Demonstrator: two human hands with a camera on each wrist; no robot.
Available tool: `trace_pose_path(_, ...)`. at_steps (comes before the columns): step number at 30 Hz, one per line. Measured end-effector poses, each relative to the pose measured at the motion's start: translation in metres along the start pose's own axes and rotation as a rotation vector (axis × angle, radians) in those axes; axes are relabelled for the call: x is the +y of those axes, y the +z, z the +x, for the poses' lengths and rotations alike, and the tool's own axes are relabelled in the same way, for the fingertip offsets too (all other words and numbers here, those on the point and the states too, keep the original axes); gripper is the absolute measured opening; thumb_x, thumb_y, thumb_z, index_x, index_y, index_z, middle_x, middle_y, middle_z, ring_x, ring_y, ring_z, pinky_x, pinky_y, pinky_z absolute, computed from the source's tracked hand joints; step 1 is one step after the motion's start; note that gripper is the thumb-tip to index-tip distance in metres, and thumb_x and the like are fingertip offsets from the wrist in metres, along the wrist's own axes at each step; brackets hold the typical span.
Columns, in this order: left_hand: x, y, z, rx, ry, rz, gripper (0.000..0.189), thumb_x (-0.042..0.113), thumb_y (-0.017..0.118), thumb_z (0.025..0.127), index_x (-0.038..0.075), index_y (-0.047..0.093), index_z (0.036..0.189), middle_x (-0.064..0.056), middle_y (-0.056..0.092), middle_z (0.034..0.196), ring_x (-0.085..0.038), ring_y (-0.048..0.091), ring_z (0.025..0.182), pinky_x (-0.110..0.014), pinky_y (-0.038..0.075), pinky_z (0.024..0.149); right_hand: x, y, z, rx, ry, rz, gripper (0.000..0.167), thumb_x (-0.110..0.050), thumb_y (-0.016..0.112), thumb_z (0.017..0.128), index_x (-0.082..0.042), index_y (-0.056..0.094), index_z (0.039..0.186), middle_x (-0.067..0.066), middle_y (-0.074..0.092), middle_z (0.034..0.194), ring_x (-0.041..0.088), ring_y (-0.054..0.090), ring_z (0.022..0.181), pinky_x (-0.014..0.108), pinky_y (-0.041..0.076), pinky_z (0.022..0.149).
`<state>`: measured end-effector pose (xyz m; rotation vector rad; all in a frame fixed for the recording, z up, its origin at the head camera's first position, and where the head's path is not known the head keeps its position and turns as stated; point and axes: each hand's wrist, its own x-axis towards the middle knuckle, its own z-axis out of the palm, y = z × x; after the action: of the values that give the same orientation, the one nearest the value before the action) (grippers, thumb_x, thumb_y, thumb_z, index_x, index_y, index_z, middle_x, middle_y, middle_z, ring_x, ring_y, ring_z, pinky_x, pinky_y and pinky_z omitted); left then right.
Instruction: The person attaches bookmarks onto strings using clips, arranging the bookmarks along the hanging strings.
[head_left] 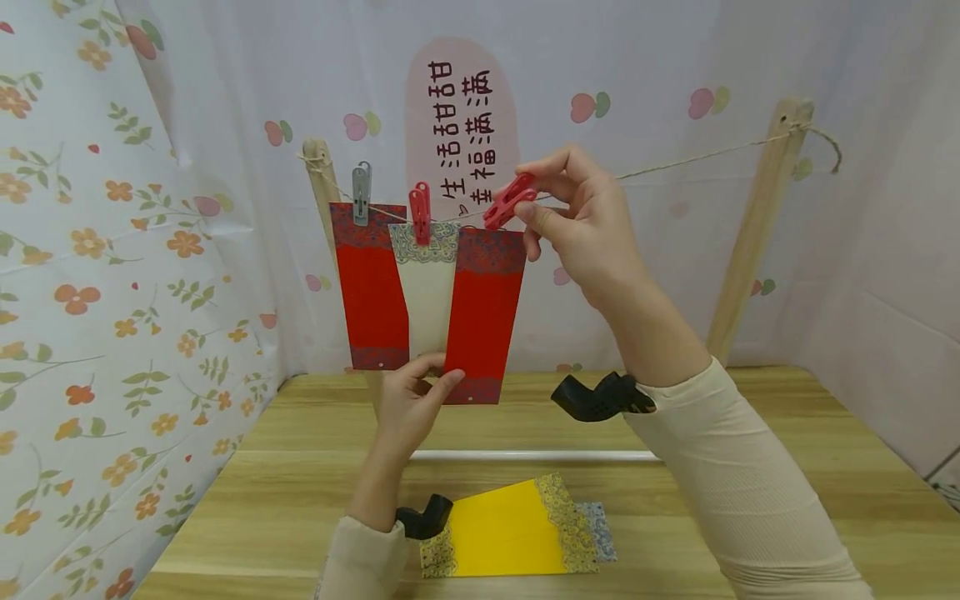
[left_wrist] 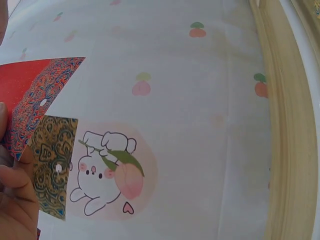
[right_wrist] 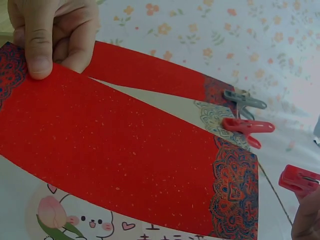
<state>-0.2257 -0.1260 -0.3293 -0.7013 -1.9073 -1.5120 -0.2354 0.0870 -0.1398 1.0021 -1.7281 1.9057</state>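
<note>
My left hand (head_left: 408, 408) pinches the lower left edge of a red paper card (head_left: 486, 321) with patterned bands at both ends. Beside the card's top edge, my right hand (head_left: 588, 221) holds a red clothespin (head_left: 512, 200) between thumb and fingers. In the right wrist view that clothespin (right_wrist: 299, 179) is apart from the card. A cream card (head_left: 427, 300) hangs from the twine under another red clothespin (head_left: 421, 212). Left of it, a grey clothespin (head_left: 362, 193) holds a second red card (head_left: 371, 296). The left wrist view shows only part of my left hand (left_wrist: 17, 192).
Twine (head_left: 693, 158) runs between a left wooden post (head_left: 322, 171) and a right one (head_left: 757, 225). A yellow card (head_left: 506, 529) lies on the wooden table (head_left: 300, 500), overlapping a blue-patterned card (head_left: 600, 533). Behind them, a white bar (head_left: 532, 456) crosses the table.
</note>
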Motion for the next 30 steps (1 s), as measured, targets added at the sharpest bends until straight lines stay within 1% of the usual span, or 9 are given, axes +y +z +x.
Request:
trace_pose_path(4, 0.003, 0.005, 0.002, 0.002, -0.030, -0.042, 0.012, -0.008, 0.071, 0.085, -0.008, 0.070, 0.097, -0.024, 0.070, 0.090, -0.003, 0.048, 0.062, -0.017, 0.036, 0.044, -0.003, 0.000, 0.005, 0.015, -0.006, -0.025, 0.021, 0.009, 0.059, 0.093, -0.007, 0.061, 0.106, -0.003, 0.075, 0.095, 0.019, 0.050, 0.049, 0.023, 0.046, 0.048)
trace_pose_path(7, 0.004, 0.008, 0.003, 0.011, -0.041, -0.046, 0.013, -0.006, 0.071, 0.086, -0.008, 0.071, 0.098, -0.023, 0.071, 0.092, -0.003, 0.052, 0.066, -0.017, 0.040, 0.049, -0.007, 0.001, 0.011, 0.026, 0.004, -0.061, 0.018, 0.007, 0.060, 0.093, -0.007, 0.061, 0.105, -0.002, 0.073, 0.095, 0.019, 0.048, 0.047, 0.023, 0.046, 0.048)
trace_pose_path(11, 0.004, 0.012, 0.005, 0.011, -0.042, -0.049, 0.013, -0.005, 0.072, 0.085, -0.007, 0.071, 0.098, -0.024, 0.071, 0.092, -0.004, 0.053, 0.063, -0.017, 0.044, 0.051, -0.011, 0.003, 0.018, 0.016, 0.039, -0.062, 0.015, 0.007, 0.061, 0.093, -0.003, 0.061, 0.103, 0.004, 0.071, 0.096, 0.019, 0.048, 0.046, 0.023, 0.045, 0.046)
trace_pose_path(12, 0.004, 0.013, 0.005, 0.010, -0.040, -0.052, 0.013, -0.004, 0.072, 0.085, -0.007, 0.071, 0.098, -0.024, 0.071, 0.091, -0.004, 0.052, 0.061, -0.017, 0.045, 0.051, -0.012, 0.004, 0.020, 0.012, 0.049, -0.065, 0.015, 0.007, 0.061, 0.093, -0.003, 0.061, 0.103, 0.006, 0.071, 0.096, 0.019, 0.049, 0.049, 0.023, 0.044, 0.045)
trace_pose_path(16, 0.003, 0.015, 0.007, -0.001, -0.038, -0.076, 0.012, -0.005, 0.072, 0.086, -0.008, 0.071, 0.098, -0.025, 0.070, 0.090, -0.005, 0.049, 0.060, -0.017, 0.042, 0.049, -0.012, 0.006, 0.023, 0.004, 0.079, -0.127, 0.015, 0.009, 0.060, 0.092, -0.003, 0.061, 0.103, 0.007, 0.071, 0.095, 0.018, 0.044, 0.044, 0.022, 0.040, 0.041)
trace_pose_path(19, 0.002, 0.016, 0.007, -0.007, -0.039, -0.086, 0.012, -0.005, 0.071, 0.086, -0.008, 0.071, 0.098, -0.024, 0.070, 0.089, -0.005, 0.047, 0.062, -0.017, 0.038, 0.047, -0.012, 0.007, 0.026, -0.001, 0.096, -0.199, 0.015, 0.008, 0.060, 0.093, -0.004, 0.061, 0.103, 0.007, 0.071, 0.094, 0.017, 0.037, 0.040, 0.021, 0.039, 0.041)
trace_pose_path(21, 0.001, 0.017, 0.007, -0.011, -0.041, -0.090, 0.012, -0.004, 0.071, 0.087, -0.007, 0.071, 0.099, -0.023, 0.070, 0.090, -0.005, 0.048, 0.063, -0.018, 0.037, 0.047, -0.011, 0.008, 0.028, -0.008, 0.109, -0.232, 0.016, 0.008, 0.059, 0.093, -0.003, 0.060, 0.104, 0.007, 0.069, 0.095, 0.016, 0.036, 0.039, 0.021, 0.038, 0.041)
trace_pose_path(25, 0.002, 0.019, 0.008, -0.019, -0.040, -0.106, 0.012, -0.004, 0.070, 0.088, -0.008, 0.070, 0.098, -0.024, 0.071, 0.091, -0.005, 0.047, 0.062, -0.018, 0.036, 0.048, -0.010, 0.009, 0.030, -0.025, 0.138, -0.279, 0.015, 0.007, 0.058, 0.094, -0.004, 0.060, 0.105, 0.006, 0.067, 0.094, 0.016, 0.035, 0.040, 0.021, 0.038, 0.042)
trace_pose_path(30, 0.002, 0.020, 0.008, -0.014, -0.044, -0.121, 0.011, -0.006, 0.069, 0.087, -0.010, 0.070, 0.098, -0.026, 0.069, 0.089, -0.004, 0.041, 0.056, -0.018, 0.030, 0.043, -0.009, 0.009, 0.030, -0.048, 0.156, -0.322, 0.014, 0.005, 0.057, 0.095, -0.004, 0.059, 0.106, 0.008, 0.066, 0.093, 0.017, 0.038, 0.041, 0.023, 0.041, 0.043)
